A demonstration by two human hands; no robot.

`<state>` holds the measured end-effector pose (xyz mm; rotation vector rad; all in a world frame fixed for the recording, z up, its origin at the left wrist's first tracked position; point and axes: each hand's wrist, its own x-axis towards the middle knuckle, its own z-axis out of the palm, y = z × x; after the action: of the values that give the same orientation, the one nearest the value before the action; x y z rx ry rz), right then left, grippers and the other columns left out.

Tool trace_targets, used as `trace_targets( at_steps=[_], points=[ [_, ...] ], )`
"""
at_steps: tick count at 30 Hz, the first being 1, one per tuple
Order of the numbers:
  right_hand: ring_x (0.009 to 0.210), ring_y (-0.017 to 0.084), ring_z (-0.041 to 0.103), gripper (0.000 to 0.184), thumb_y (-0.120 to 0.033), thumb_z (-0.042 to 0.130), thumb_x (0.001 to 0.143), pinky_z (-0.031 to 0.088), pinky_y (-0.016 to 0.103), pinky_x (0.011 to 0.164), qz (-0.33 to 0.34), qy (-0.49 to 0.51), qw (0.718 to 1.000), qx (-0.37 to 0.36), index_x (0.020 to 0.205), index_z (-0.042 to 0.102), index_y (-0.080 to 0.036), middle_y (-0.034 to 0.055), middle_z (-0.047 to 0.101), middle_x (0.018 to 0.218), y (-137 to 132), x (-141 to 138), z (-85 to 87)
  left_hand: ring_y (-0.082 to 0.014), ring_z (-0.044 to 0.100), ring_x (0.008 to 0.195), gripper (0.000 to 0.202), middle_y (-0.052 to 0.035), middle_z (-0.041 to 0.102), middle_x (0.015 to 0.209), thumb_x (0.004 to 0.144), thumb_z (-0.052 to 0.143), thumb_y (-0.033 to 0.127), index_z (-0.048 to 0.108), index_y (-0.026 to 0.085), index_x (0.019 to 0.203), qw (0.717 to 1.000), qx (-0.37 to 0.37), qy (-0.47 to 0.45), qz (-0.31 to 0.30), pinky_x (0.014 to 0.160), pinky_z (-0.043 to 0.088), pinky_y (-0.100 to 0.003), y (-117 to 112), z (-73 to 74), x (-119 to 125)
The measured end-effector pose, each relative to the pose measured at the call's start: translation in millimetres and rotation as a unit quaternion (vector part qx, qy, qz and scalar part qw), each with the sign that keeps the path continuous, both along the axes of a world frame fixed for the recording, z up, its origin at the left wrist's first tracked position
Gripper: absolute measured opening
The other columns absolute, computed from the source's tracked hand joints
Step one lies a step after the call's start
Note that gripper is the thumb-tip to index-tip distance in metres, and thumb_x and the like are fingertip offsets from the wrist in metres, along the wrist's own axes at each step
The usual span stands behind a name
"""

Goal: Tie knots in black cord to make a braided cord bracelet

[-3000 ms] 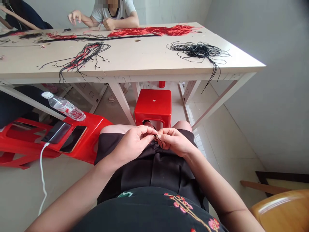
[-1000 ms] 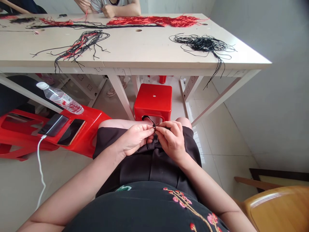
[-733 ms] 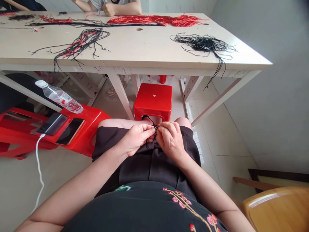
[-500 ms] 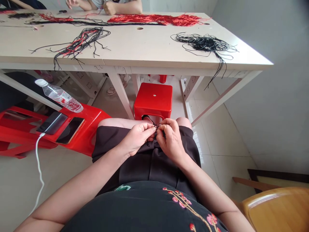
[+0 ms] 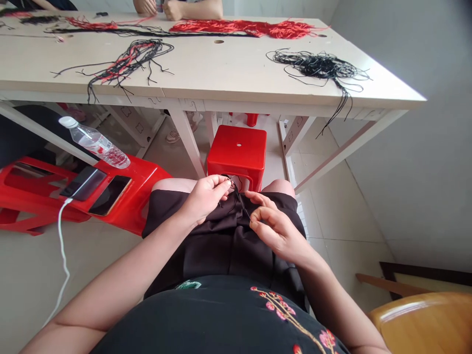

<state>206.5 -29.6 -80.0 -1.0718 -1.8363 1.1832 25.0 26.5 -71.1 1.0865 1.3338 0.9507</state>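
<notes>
My left hand (image 5: 206,199) pinches a thin black cord (image 5: 239,199) at its fingertips, above my lap. The cord runs down and right from there to my right hand (image 5: 275,227), whose curled fingers meet it. A small knotted or looped part sits at my left fingertips, too small to make out. Both hands rest just over my black shorts (image 5: 224,246), and a few loose black strands hang beside the cord.
A pale table (image 5: 221,69) ahead carries heaps of red and black cords (image 5: 320,64). A red stool (image 5: 238,152) stands beneath it. At left, a red plastic chair (image 5: 110,184) holds phones and a water bottle (image 5: 96,145). A co-worker's hands (image 5: 158,6) show at the far edge.
My right hand has moved down and right, away from my left hand, and the black cord now stretches between them. Before, my fingers were close together at one point.
</notes>
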Motion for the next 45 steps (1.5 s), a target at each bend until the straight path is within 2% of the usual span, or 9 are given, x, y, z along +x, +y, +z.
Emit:
trace_targets(
  at_steps=[3, 7, 12, 16, 19, 22, 31, 38, 45],
  points=[
    [0.128, 0.021, 0.039, 0.011, -0.016, 0.047, 0.084, 0.039, 0.04, 0.101, 0.032, 0.01, 0.999, -0.018, 0.074, 0.049, -0.021, 0.0101, 0.049, 0.128, -18, 13, 12.7, -0.0055, 0.046, 0.052, 0.008, 0.0031, 0.051, 0.055, 0.075, 0.06, 0.018, 0.059, 0.011, 0.071, 0.998, -0.014, -0.04, 0.038, 0.055, 0.039, -0.019, 6, 5.3, -1],
    [0.099, 0.017, 0.06, 0.011, -0.018, 0.045, 0.087, 0.05, 0.032, 0.085, 0.123, 0.048, 0.989, -0.061, 0.077, 0.049, -0.022, 0.0087, 0.057, 0.116, -36, 34, 26.2, -0.0055, 0.046, 0.051, 0.009, 0.0027, 0.05, 0.053, 0.075, 0.061, 0.017, 0.058, 0.011, 0.068, 0.995, -0.016, -0.072, 0.065, 0.052, 0.037, -0.018, 14, 7.0, -6],
    [0.093, 0.016, 0.062, 0.01, -0.018, 0.048, 0.086, 0.053, 0.029, 0.079, 0.225, -0.017, 0.973, -0.037, 0.089, 0.056, -0.024, 0.0073, 0.063, 0.107, -40, 52, 19.6, -0.0054, 0.047, 0.054, 0.01, 0.0022, 0.052, 0.058, 0.071, 0.066, 0.019, 0.059, 0.011, 0.069, 0.992, 0.019, -0.09, 0.089, 0.054, 0.039, -0.019, 19, 16.0, -13],
    [0.116, 0.024, 0.052, 0.021, -0.027, 0.058, 0.083, 0.047, 0.042, 0.092, 0.019, -0.118, 0.989, 0.086, 0.104, 0.058, -0.023, 0.0113, 0.056, 0.124, -25, 35, 3.1, -0.0055, 0.047, 0.054, 0.013, 0.0026, 0.053, 0.058, 0.07, 0.068, 0.023, 0.061, 0.012, 0.07, 0.995, 0.032, -0.064, 0.063, 0.055, 0.04, -0.019, 13, 28.7, -7],
    [0.112, 0.022, 0.055, 0.03, -0.031, 0.059, 0.083, 0.05, 0.039, 0.088, -0.107, -0.004, 0.99, 0.096, 0.111, 0.054, -0.022, 0.011, 0.06, 0.118, -4, 4, -7.2, -0.0058, 0.048, 0.054, 0.013, 0.0032, 0.053, 0.056, 0.072, 0.066, 0.024, 0.061, 0.013, 0.071, 0.998, 0.033, -0.053, 0.019, 0.056, 0.04, -0.02, 3, 34.5, 1],
    [0.101, 0.019, 0.061, 0.031, -0.032, 0.062, 0.08, 0.05, 0.035, 0.086, -0.157, 0.115, 0.978, 0.078, 0.108, 0.054, -0.021, 0.0084, 0.065, 0.107, 17, -26, -12.7, -0.0063, 0.049, 0.056, 0.013, 0.0029, 0.055, 0.058, 0.071, 0.066, 0.024, 0.063, 0.013, 0.074, 0.998, 0.026, -0.047, -0.01, 0.058, 0.041, -0.02, -4, 35.9, 7],
    [0.06, 0.014, 0.059, 0.017, -0.036, 0.057, 0.082, 0.05, 0.026, 0.057, -0.18, 0.16, 0.971, -0.01, 0.085, 0.06, -0.019, 0.002, 0.064, 0.071, 20, -42, -13.8, -0.0056, 0.048, 0.055, 0.016, 0.0023, 0.055, 0.059, 0.068, 0.068, 0.025, 0.061, 0.011, 0.072, 0.993, -0.026, -0.118, 0.009, 0.056, 0.041, -0.02, 2, 26.4, 6],
    [0.065, 0.014, 0.06, 0.012, -0.026, 0.052, 0.086, 0.051, 0.027, 0.062, -0.199, 0.05, 0.961, 0.183, 0.084, 0.063, -0.02, 0.0043, 0.065, 0.075, 19, -51, -12.8, -0.0059, 0.048, 0.053, 0.023, 0.0027, 0.054, 0.058, 0.064, 0.072, 0.031, 0.062, 0.012, 0.071, 0.993, -0.02, -0.108, 0.042, 0.051, 0.041, -0.018, 3, 13.6, 7],
    [0.072, 0.014, 0.061, 0.019, -0.021, 0.048, 0.088, 0.054, 0.027, 0.066, -0.232, 0.029, 0.938, 0.256, 0.095, 0.065, -0.02, 0.0065, 0.062, 0.083, 27, -58, -16.3, -0.0071, 0.053, 0.06, 0.025, 0.0005, 0.06, 0.066, 0.065, 0.073, 0.033, 0.065, 0.012, 0.077, 0.991, -0.009, -0.126, 0.034, 0.059, 0.045, -0.02, -2, 10.1, 8]
  ],
)
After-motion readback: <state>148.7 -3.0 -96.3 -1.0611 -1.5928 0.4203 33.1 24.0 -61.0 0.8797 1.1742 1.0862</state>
